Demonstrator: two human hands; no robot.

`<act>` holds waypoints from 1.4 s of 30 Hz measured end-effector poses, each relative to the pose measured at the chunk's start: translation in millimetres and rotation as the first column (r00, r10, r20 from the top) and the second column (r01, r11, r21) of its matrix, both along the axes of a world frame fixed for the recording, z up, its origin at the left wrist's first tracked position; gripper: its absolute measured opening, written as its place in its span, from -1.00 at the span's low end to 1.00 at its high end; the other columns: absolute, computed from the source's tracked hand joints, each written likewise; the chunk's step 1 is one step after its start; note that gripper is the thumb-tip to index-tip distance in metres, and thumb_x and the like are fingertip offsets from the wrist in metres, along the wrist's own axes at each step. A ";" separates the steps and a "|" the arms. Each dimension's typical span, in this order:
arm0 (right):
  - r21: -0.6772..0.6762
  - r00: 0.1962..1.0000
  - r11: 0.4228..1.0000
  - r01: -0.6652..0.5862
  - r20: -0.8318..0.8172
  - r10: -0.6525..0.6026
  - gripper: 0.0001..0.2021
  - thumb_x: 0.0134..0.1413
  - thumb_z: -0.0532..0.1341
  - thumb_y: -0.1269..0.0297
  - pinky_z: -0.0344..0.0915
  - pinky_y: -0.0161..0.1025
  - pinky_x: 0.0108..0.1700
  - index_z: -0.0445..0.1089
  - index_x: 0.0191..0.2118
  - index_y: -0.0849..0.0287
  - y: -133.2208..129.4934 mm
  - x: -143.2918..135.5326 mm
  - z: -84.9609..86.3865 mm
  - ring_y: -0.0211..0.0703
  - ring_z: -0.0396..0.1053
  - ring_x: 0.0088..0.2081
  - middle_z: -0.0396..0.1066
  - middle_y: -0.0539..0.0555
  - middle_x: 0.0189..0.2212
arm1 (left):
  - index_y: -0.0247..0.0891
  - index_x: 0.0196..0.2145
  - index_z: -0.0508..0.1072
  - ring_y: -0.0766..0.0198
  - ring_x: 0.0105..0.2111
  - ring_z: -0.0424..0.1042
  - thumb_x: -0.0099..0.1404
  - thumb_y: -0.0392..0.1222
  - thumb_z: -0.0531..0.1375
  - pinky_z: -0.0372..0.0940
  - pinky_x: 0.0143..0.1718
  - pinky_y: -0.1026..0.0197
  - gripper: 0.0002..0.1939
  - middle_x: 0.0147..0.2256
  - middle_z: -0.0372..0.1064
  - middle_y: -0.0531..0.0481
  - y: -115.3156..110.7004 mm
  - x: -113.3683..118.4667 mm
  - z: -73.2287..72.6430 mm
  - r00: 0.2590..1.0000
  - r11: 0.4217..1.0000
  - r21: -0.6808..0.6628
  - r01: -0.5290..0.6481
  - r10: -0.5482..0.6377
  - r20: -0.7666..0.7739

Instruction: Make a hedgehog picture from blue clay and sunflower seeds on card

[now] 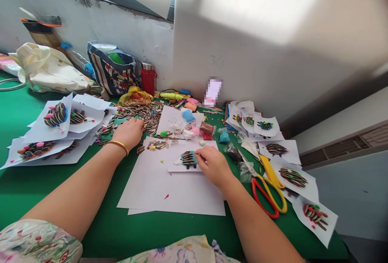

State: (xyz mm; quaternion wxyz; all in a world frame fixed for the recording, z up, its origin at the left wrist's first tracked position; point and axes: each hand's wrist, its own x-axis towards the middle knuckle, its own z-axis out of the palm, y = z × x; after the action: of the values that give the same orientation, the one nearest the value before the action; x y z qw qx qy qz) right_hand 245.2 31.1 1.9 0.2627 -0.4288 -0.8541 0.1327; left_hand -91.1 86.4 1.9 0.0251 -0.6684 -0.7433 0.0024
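Low over the near edge of a pile of striped sunflower seeds (142,113), my left hand (129,132) reaches in with its fingers bent together. Its fingertips are partly hidden, so what they hold cannot be made out. A small white card (182,167) bears a hedgehog figure (188,159) of blue clay with seeds as spines, a white snout and dark feet. My right hand (214,165) pinches at the figure's right end; anything between thumb and finger is too small to name. Loose seeds (157,145) lie on the large white paper (169,194) beneath the card.
Bagged clay (207,128) lies behind the card. Red-handled scissors (263,200) and a yellow-handled pair (280,198) are to the right. Seed-figure cards (57,119) are stacked left, more cards (298,178) right. A red bottle (147,80) and patterned bag (112,71) stand by the wall.
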 end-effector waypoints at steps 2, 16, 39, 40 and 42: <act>0.000 1.000 1.000 -0.003 -0.003 0.003 -0.85 0.25 0.15 0.39 0.20 -0.22 -0.20 0.48 -0.23 0.13 0.4 0.3 -0.6 -0.12 0.34 -0.28 0.44 0.06 -0.36 | -0.31 -0.07 0.46 -0.11 -0.12 0.43 0.40 -0.11 -0.04 0.29 -0.18 0.03 -0.63 -0.11 0.41 -0.34 0.5 0.6 -0.4 1.000 1.000 0.000 0.001 -0.001 -0.002; -0.011 1.000 1.000 0.016 0.000 -0.016 -0.84 0.26 0.14 0.37 0.22 -0.22 -0.22 0.49 -0.24 0.13 -0.7 0.0 3.0 -0.10 0.34 -0.27 0.44 0.07 -0.36 | -0.26 -0.26 0.44 0.01 -0.21 0.41 0.34 -0.13 0.08 0.25 -0.26 0.12 -0.81 -0.23 0.42 -0.21 -3.6 10.8 11.1 0.906 0.961 0.256 -0.099 -0.019 0.424; -0.134 0.956 0.984 -0.114 -0.285 0.072 -0.88 0.24 0.18 0.22 0.23 -0.23 -0.26 0.39 -0.30 0.11 -29.0 -26.1 15.0 -0.16 0.33 -0.32 0.43 0.02 -0.40 | -0.26 -0.35 0.37 0.41 -0.42 0.28 0.22 -0.04 0.34 0.24 -0.34 0.34 -0.72 -0.38 0.28 0.08 -89.0 134.8 12.9 -0.477 0.907 -0.148 0.395 0.340 0.811; -0.144 0.953 0.983 -0.112 -0.295 0.066 -0.89 0.23 0.18 0.24 0.23 -0.24 -0.26 0.39 -0.32 0.11 -29.3 -26.6 14.9 -0.17 0.33 -0.33 0.43 0.02 -0.40 | -0.26 -0.35 0.36 0.42 -0.44 0.26 0.21 -0.03 0.35 0.22 -0.36 0.34 -0.71 -0.40 0.26 0.09 -88.7 134.1 12.2 -0.450 0.908 -0.139 0.395 0.324 0.832; -0.158 0.945 0.982 -0.106 -0.322 0.051 -0.90 0.21 0.18 0.28 0.23 -0.25 -0.27 0.40 -0.32 0.11 -28.7 -26.3 14.1 -0.19 0.32 -0.34 0.42 0.01 -0.41 | -0.25 -0.35 0.36 0.43 -0.49 0.20 0.18 -0.01 0.36 0.15 -0.43 0.36 -0.69 -0.44 0.22 0.12 -87.3 131.4 11.8 -0.400 0.911 -0.132 0.390 0.297 0.867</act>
State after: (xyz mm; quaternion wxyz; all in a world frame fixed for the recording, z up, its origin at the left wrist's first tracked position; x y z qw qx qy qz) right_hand 218.9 2.4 16.0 0.3523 -0.3887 -0.8026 0.2838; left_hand 40.3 -0.8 13.6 -0.7455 -0.3806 -0.3672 -0.4057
